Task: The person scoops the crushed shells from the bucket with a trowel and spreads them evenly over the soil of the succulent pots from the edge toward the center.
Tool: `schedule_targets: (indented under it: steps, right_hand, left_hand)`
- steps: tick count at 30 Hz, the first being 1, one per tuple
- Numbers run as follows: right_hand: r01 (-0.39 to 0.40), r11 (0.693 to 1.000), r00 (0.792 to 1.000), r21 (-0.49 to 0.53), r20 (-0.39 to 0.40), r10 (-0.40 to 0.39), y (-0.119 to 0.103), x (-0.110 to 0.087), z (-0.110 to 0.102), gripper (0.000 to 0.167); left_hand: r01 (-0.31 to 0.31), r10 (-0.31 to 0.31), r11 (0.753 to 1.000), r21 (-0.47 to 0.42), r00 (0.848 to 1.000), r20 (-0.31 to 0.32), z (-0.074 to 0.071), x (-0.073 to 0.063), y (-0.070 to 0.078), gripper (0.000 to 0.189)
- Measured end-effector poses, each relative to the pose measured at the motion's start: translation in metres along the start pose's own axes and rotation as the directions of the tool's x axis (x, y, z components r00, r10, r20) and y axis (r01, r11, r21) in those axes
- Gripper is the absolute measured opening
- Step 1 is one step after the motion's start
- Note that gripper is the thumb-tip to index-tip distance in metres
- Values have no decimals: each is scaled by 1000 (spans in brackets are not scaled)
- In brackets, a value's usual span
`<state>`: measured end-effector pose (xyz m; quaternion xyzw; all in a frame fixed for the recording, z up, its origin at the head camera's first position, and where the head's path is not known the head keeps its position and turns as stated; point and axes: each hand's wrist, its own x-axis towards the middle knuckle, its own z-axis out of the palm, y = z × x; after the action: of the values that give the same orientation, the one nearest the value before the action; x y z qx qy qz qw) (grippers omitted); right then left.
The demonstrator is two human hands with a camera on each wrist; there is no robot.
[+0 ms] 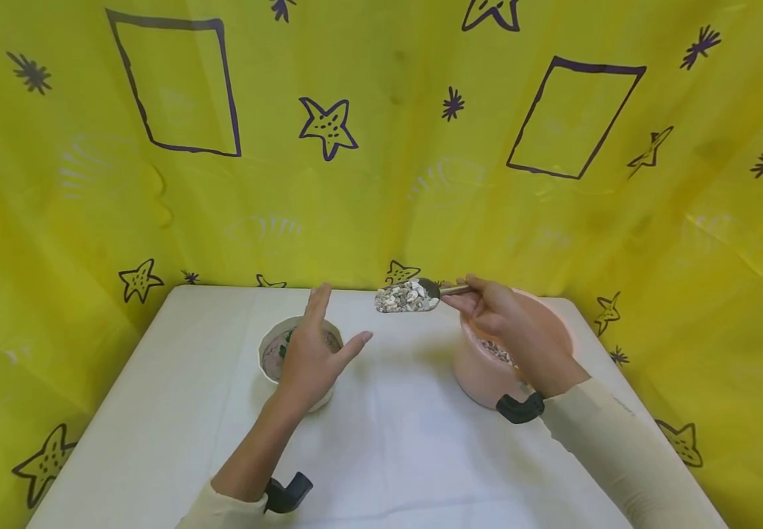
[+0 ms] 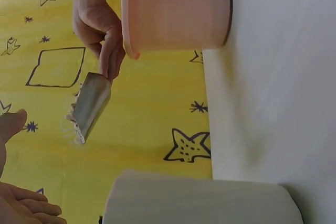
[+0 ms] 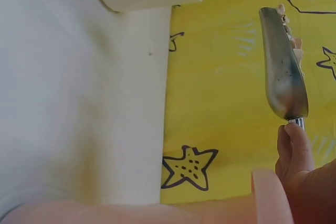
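My right hand [image 1: 494,308] grips the handle of a metal scoop [image 2: 92,103] above the rim of a pink bucket [image 1: 481,378]. Pale stone or shell chips [image 1: 404,295] fill the scoop, which is held about level and points left. More chips [image 1: 497,351] lie inside the bucket. Over a white pot [image 1: 269,338] hovers my left hand [image 1: 312,360], its fingers straight and its thumb spread, holding nothing. Inside the pot are a greyish surface and a bit of green plant [image 1: 284,349], partly hidden by the hand.
Both vessels stand on a white table [image 1: 381,455], the pot on the left and the bucket on the right. Behind the table hangs a yellow curtain [image 1: 381,184] with drawn stars and rectangles. A dark strap device [image 1: 520,408] sits on each wrist.
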<state>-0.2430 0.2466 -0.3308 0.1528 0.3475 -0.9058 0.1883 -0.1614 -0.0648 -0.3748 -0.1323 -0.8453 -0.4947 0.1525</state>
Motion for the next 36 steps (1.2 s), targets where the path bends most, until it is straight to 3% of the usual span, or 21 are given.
schedule_targets:
  steps: [2,3,4,10,15,21,32,36]
  right_hand:
    - [-8,1000,1000,2,-14,8,3,4,2,22]
    - [3,999,996,-35,-84,-6,4,11,9,19]
    - [-1,999,995,-45,-100,-4,5,13,10,20]
    - [5,993,988,-120,-155,-24,11,23,16,25]
    - [33,990,988,-138,-144,-53,15,26,19,23]
    - [40,986,990,-164,-126,-61,21,29,26,23]
    - [30,975,993,-220,-109,-55,35,29,37,22]
    - [30,967,991,-253,-117,-61,45,32,38,22]
  left_hand:
    - [15,-15,1000,1,1000,-1,-4,-1,-3,99]
    - [27,-27,1000,3,1000,0,-6,-2,-4,99]
    - [39,-39,999,3,999,2,-7,-3,-6,99]
    - [68,-67,997,35,998,-11,-16,-10,-17,100]
    - [71,-70,994,86,997,-21,-20,-14,-27,99]
    - [122,-123,983,140,992,-4,-28,-20,-37,102]
    - [216,-237,951,222,969,69,-40,-25,-47,115]
    - [225,-253,944,240,963,95,-45,-27,-49,121]
